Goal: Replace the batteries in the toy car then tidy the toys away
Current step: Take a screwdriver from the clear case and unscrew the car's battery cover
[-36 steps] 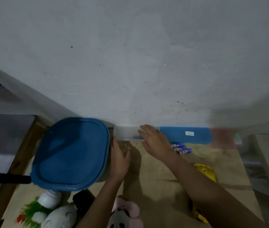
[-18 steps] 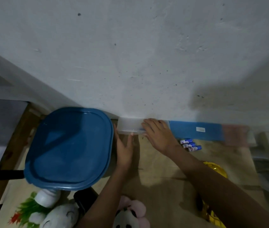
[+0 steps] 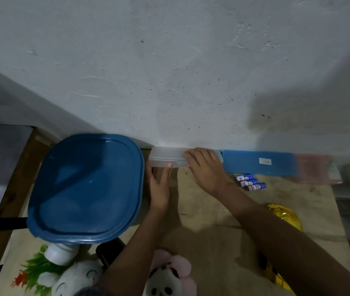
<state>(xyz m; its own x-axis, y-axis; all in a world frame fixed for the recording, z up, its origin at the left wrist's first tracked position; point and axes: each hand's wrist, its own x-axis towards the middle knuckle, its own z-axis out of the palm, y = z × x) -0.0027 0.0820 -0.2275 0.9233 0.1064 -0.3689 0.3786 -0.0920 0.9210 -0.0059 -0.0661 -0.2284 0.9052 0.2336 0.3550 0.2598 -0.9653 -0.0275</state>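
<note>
We had small clear plastic box (image 3: 166,158) against wall, beside blue-lidded tub (image 3: 86,186). Right hand (image 3: 207,169) lay flat on lid, left hand (image 3: 159,186) open, thumb at front edge. Box looked light, stiff, slick; we judged lid lip best hold. Batteries (image 3: 250,182) sat loose on table nearby.

A: Colours? The big lid (image 3: 86,186) is deep blue, the small box (image 3: 166,155) frosted clear.
B: 3 batteries (image 3: 250,182) blue and white with red lettering; tabletop (image 3: 212,221) tan.

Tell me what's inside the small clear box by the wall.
Nothing can be made out. The clear box is frosted with its lid shut, and the right hand covers its right end, so its contents stay hidden.
</note>
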